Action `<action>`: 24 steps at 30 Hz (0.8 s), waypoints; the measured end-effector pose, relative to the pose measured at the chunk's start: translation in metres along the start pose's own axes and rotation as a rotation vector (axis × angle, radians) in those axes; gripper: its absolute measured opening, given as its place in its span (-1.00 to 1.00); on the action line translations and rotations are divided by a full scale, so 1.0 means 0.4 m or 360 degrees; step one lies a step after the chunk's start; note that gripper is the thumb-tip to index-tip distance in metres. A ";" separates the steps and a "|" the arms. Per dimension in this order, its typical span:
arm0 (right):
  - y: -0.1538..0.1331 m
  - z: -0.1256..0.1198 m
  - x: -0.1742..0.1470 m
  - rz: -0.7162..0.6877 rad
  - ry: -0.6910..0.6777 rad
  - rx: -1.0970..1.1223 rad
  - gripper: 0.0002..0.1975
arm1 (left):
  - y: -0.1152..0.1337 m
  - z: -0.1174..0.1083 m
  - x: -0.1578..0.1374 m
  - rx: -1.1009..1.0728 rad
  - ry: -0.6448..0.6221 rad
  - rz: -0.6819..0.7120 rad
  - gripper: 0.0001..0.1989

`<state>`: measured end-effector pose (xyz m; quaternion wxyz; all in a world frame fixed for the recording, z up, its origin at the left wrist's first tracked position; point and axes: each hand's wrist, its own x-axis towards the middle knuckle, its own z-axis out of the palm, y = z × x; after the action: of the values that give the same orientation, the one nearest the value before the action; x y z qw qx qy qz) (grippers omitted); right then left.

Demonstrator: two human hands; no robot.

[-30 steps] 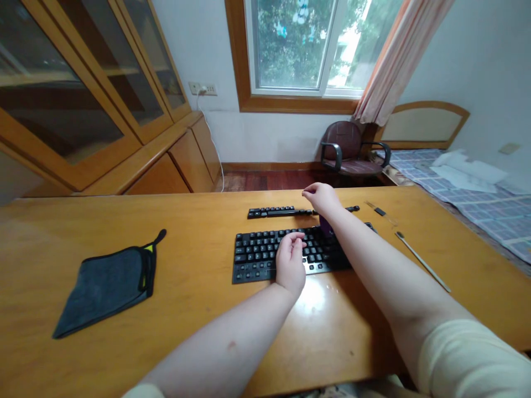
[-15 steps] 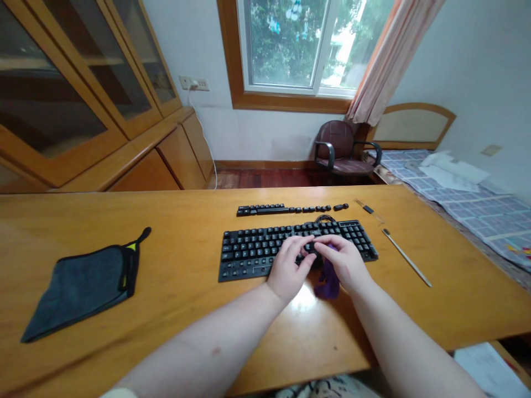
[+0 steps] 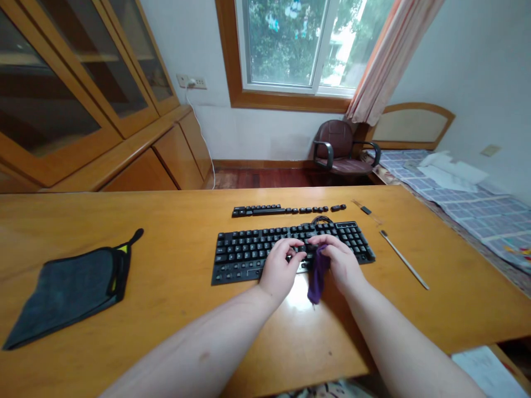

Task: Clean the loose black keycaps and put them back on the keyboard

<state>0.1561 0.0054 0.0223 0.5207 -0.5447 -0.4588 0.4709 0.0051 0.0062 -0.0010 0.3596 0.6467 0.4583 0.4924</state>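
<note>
From far away I see shiny, smooth wood on the table (image 3: 178, 243), a plastic keyboard (image 3: 255, 247) and a dull cloth towel (image 3: 78, 282)

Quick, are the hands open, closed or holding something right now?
Left hand: curled over the black keyboard; whether it grips anything can't be told.
Right hand: closed, holding a purple cloth.

One head-worn camera looks forward and down over the desk (image 3: 178, 232) toward the window (image 3: 286, 47).

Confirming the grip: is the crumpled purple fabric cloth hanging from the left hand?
No, the crumpled purple fabric cloth hangs from the right hand, with the left hand apart from it over the black plastic keyboard.
</note>
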 end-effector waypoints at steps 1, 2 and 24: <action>0.006 -0.005 0.004 -0.0050 0.0083 0.0045 -0.85 | -0.001 0.000 0.000 0.0001 0.0006 -0.0025 -0.83; 0.011 -0.009 0.007 -0.0108 0.0168 0.0071 -0.85 | 0.000 0.001 -0.001 -0.0001 0.0002 -0.0041 -0.83; 0.010 0.013 0.005 -0.0005 -0.0260 0.0190 -0.76 | -0.005 0.009 0.002 -0.0355 0.0189 -0.0316 -0.79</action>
<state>0.1511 0.0081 0.0180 0.5138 -0.4718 -0.4716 0.5395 0.0083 0.0075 -0.0034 0.4483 0.5239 0.4830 0.5397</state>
